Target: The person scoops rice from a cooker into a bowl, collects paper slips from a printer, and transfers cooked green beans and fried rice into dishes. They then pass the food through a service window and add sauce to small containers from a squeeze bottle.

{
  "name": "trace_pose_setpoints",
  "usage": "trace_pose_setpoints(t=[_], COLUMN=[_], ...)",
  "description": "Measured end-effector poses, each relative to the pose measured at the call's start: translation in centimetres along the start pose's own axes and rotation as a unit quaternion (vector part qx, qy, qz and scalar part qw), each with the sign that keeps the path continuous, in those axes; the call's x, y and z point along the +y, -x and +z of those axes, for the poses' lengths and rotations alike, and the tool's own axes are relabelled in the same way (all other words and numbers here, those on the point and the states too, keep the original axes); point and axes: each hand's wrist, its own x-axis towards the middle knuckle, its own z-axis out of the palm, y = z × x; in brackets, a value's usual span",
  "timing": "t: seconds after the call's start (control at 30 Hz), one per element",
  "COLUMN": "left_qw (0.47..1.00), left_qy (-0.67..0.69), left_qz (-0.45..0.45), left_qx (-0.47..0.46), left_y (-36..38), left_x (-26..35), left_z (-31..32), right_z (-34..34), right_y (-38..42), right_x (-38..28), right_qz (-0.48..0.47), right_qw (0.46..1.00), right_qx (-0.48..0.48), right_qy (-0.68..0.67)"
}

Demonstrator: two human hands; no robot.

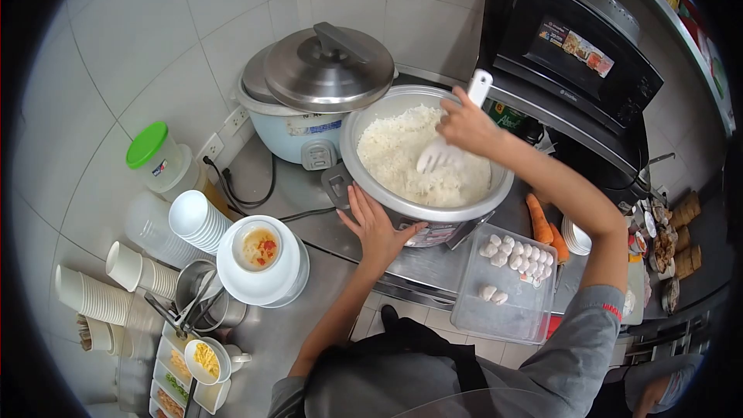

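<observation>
Rice (398, 139) sits heaped inside a wide, open pot that stands on the metal tabletop (321, 228), against the tiled corner. To the right of the pot is a black oven (580, 54) with a sticker on its door. The open pot (503, 190) has a pale metal rim and a dark handle on its left side. Behind it and to the left is a light blue cooker (290, 135), a metal lid (329, 70) lying tilted across its top.

The right hand (467, 125) reaches over the pot, its fingers closed around the handle of a white slotted paddle (443, 156), whose blade is in the rice. The left hand (377, 224) is held against the pot's near left side, fingers spread and gripping nothing.

Near the pot's right front lies a clear plastic tray (472, 310). White plates (290, 290) are stacked at the left, with a small bowl (259, 248) of something red and orange on top. Two or more carrots (539, 218) lie just beside the tray. Smallest are the whitish round pieces (517, 255) in the tray, mostly clustered, a few apart.
</observation>
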Motion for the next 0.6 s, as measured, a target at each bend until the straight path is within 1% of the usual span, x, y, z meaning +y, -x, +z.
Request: trace_pose_setpoints(t=[0.03, 0.1, 0.2, 0.23, 0.27, 0.3, 0.4, 0.53, 0.6], left_qw=[1.0, 0.996, 0.995, 0.994, 0.993, 0.992, 0.986, 0.988, 0.989], left_qy=[-0.029, -0.083, -0.097, -0.106, -0.114, -0.12, -0.156, -0.146, -0.14], left_qz=[0.007, 0.021, 0.027, 0.031, 0.034, 0.035, 0.038, 0.036, 0.037], left_qx=[0.002, 0.005, 0.008, 0.013, 0.016, 0.018, 0.039, 0.019, 0.025], left_y=[0.0, 0.1, 0.2, 0.0, 0.0, 0.1, 0.0, -0.1, -0.1], left_x=[-0.2, -0.3, -0.2, -0.2, -0.2, -0.1, -0.1, -0.2, -0.4], left_z=[-0.2, -0.4, -0.7, -0.8, -0.9, -0.9, -0.9, -0.5, -0.6], right_z=[1.1, 4.3, 9.2, 9.4, 9.4, 7.8, 5.3, 2.3, 0.6], right_y=[-1.3, -4.1, -7.6, -8.1, -8.2, -8.2, -6.0, -3.6, -3.6], right_x=[0.9, 2.4, 1.7, 0.8, 0.5, 0.1, -0.8, -2.6, -2.0], right_qz=[0.032, 0.073, 0.138, 0.105, 0.088, 0.068, 0.062, 0.003, -0.018], right_qw=[0.999, 0.995, 0.989, 0.992, 0.995, 0.997, 0.994, 0.997, 0.998], right_qx=[-0.036, 0.044, 0.042, 0.073, 0.054, 0.032, 0.036, 0.075, 0.041], right_qy=[0.01, 0.054, 0.029, 0.007, 0.008, 0.009, -0.086, -0.021, -0.054])
